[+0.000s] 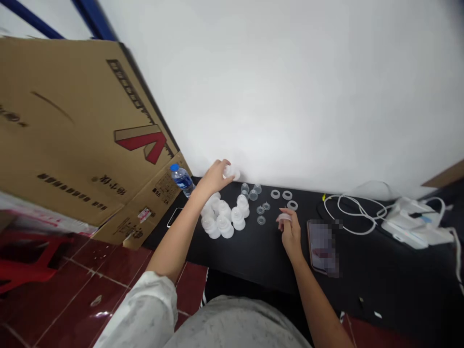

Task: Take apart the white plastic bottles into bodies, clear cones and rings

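Observation:
My left hand [216, 177] is raised above the black table [380, 270], its fingers closed on a white plastic cap piece [230, 171]. Just below it stands a cluster of several white plastic bottle-shaped parts [224, 216]. My right hand [290, 231] rests on the table with its fingers curled round a small white ring [284, 217]. Between the hands lie several small clear domes [260, 210]. Three white rings [287, 195] lie nearer the wall.
A phone [322, 245] lies right of my right hand. White cables [353, 212] and white devices [413, 224] sit at the far right. A water bottle [182, 180] and a big cardboard box [72, 135] stand at the left, over a red tiled floor.

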The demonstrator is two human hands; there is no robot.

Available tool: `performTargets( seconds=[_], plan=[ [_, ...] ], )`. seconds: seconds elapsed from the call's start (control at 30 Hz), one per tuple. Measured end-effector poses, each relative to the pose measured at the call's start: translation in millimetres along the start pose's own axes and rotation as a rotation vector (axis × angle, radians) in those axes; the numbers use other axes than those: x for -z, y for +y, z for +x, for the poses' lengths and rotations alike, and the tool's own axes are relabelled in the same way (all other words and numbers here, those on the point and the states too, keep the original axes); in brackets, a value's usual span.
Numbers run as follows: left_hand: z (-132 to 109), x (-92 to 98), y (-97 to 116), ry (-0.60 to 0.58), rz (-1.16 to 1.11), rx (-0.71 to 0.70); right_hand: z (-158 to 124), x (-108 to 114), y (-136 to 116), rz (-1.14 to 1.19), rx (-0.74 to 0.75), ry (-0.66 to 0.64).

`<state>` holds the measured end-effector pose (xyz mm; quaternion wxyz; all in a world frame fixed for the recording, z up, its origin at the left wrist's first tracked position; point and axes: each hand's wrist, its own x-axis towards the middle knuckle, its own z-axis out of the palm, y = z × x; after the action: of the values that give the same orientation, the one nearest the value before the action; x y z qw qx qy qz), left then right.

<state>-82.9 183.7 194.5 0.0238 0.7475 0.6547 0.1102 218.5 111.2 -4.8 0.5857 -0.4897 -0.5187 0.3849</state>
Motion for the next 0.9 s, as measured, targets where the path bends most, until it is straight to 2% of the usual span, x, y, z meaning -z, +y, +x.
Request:
performTargets(
  seconds=[0.07, 0.1, 0.13, 0.17, 0.2, 0.3, 0.37, 0.43, 0.53, 0.63, 0.7, 0.83, 0.9],
  plan=[
    [-24, 2.5, 17, 0.311, -0.233, -0.115, -1, -2, -1, 0.115, -0.023, -0.021],
    [-38, -0.8, 27, 0.396, -0.317, -0.157, 0, -4, -1, 0.187, -0.039, -0.035],
    [-52, -7.5, 38, 0.431, -0.387, -0.182, 0, -5, -2, 0.258, -0.063, -0.042],
    [-66, -17.8, 49, 0.441, -0.454, -0.200, 1, -7, -2, 0.324, -0.091, -0.045],
    [-78, -31.5, 59, 0.400, -0.518, -0.215, 2, -8, -2, 0.385, -0.123, -0.045],
    [-103, -86.9, 88, 0.282, -0.716, -0.188, 6, -12, -3, 0.494, -0.211, -0.049],
    [-108, -126.2, 105, 0.250, -0.849, -0.154, 7, -13, -3, 0.489, -0.244, -0.051],
    [-107, -159.5, 119, 0.268, -0.986, -0.133, 6, -13, -2, 0.442, -0.255, -0.038],
    [-106, -192.8, 133, 0.352, -1.104, -0.061, 5, -12, 2, 0.377, -0.247, -0.027],
    [-111, -208.6, 134, 0.435, -1.149, -0.012, 5, -11, 8, 0.311, -0.231, -0.058],
    [-118, -212.4, 128, 0.436, -1.136, -0.032, 8, -11, 10, 0.315, -0.258, -0.061],
    [-126, -211.6, 115, 0.309, -0.989, -0.142, 15, -8, 9, 0.443, -0.362, 0.000],
    [-126, -210.3, 113, 0.241, -0.934, -0.140, 17, -5, 6, 0.487, -0.363, 0.028]
  ],
)
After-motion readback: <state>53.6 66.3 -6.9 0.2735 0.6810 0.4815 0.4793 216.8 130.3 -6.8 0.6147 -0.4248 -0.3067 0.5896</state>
